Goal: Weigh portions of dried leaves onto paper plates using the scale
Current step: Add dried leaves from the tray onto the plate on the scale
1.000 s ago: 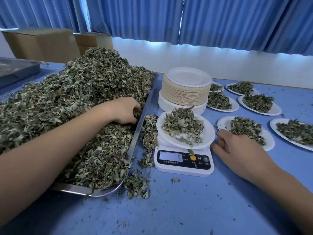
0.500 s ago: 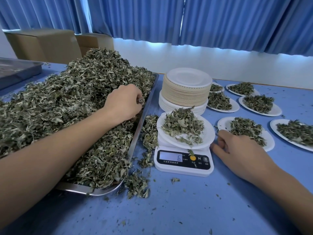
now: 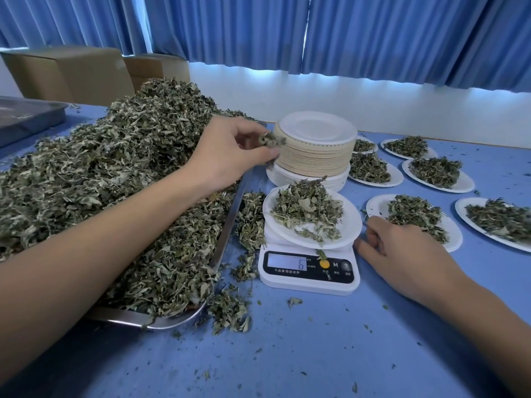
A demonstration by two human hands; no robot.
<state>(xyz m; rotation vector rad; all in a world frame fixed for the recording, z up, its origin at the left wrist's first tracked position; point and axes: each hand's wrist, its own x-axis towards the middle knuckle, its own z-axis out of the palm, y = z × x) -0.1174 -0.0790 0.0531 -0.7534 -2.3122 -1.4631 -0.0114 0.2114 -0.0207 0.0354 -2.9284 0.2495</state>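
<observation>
Left hand (image 3: 230, 156) pinches a tuft of dried leaves (image 3: 271, 140) over the heaped metal tray (image 3: 172, 323). Right hand (image 3: 402, 254) rests loosely curled, holding nothing, on the blue table (image 3: 316, 354) beside the scale (image 3: 309, 271), whose paper plate (image 3: 352, 225) holds leaves. Behind: plate stack (image 3: 313, 156), filled plates (image 3: 459, 186), blue curtains (image 3: 373, 38).

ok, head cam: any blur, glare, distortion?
Head view: wide-angle bowing of the blue pleated curtains; backlit glow on the white wall strip; pinch of dried green leaves in the left hand slightly motion-blurred; white digital scale display legible, no glare.
</observation>
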